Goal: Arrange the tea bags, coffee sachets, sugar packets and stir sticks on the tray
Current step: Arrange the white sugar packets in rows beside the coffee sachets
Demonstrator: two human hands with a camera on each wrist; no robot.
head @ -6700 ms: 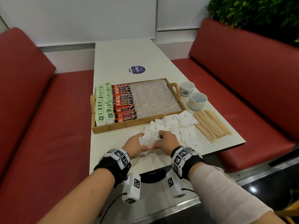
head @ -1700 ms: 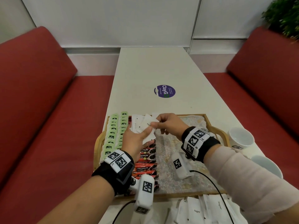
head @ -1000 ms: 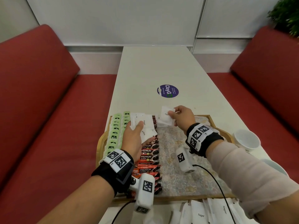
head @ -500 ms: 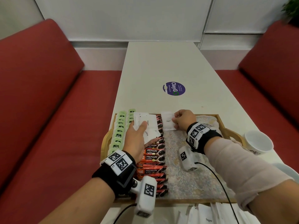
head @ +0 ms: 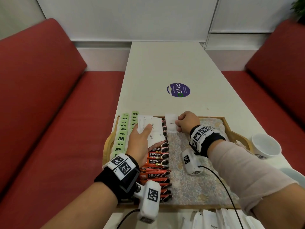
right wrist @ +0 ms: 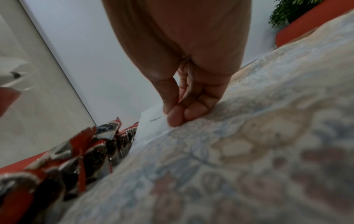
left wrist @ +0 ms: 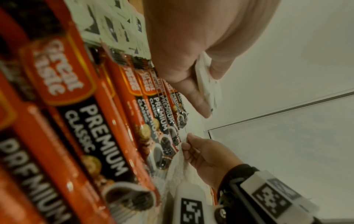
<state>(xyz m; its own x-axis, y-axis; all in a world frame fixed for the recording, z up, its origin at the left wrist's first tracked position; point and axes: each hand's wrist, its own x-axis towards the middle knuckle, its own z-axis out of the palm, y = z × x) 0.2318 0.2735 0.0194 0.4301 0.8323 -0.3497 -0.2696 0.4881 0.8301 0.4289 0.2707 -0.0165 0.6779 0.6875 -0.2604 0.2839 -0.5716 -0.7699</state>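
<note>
A wooden tray (head: 228, 128) with a patterned liner (head: 196, 187) holds two columns of green tea bags (head: 123, 134) on its left and a column of red coffee sachets (head: 156, 162) beside them. My left hand (head: 140, 142) grips a small stack of white sugar packets (head: 152, 129) above the sachets; the stack (left wrist: 205, 78) shows between thumb and fingers. My right hand (head: 186, 122) pinches a single sugar packet (head: 171, 123) at the liner's far left corner, right of the sachets. That packet (right wrist: 153, 122) lies low against the liner under my fingertips (right wrist: 176, 116).
More loose sugar packets (head: 212, 220) lie on the white table in front of the tray. A white cup (head: 265, 146) stands right of the tray, with another cup's rim (head: 292, 174) nearer. Red benches flank the table. A round purple sticker (head: 178, 90) sits beyond the tray.
Both hands rose from the loose pile to the tray. My right hand drew one sugar packet off the left hand's stack and lowered it to the liner's far left corner.
</note>
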